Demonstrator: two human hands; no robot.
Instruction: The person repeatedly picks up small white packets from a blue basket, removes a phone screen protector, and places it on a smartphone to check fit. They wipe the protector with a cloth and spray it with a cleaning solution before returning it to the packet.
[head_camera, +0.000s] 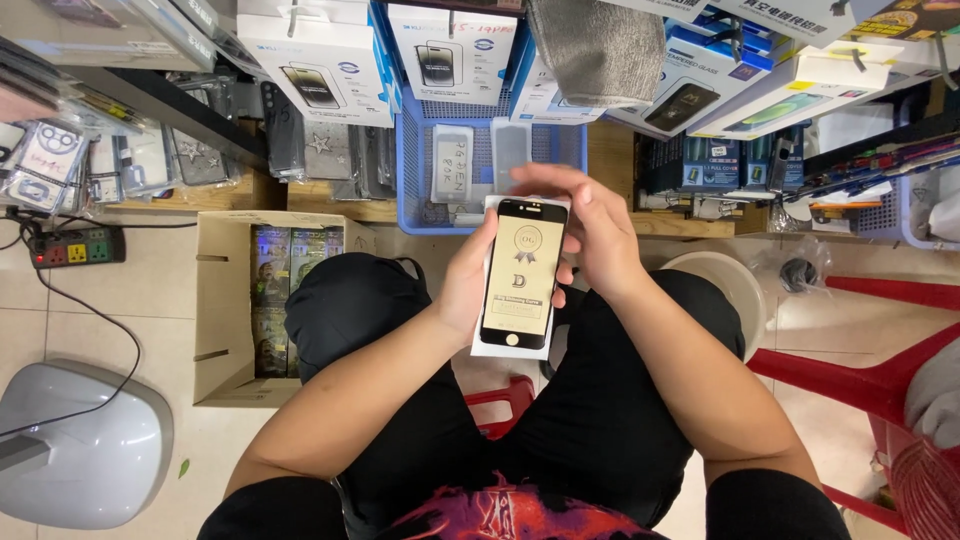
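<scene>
Both hands, left hand and right hand, clamp the screen-protector pack between them.

Left hand grips screen-protector pack from left side, upright over lap. Right hand curls over pack's top right edge. Blue basket just beyond; cardboard box left on floor.
</scene>
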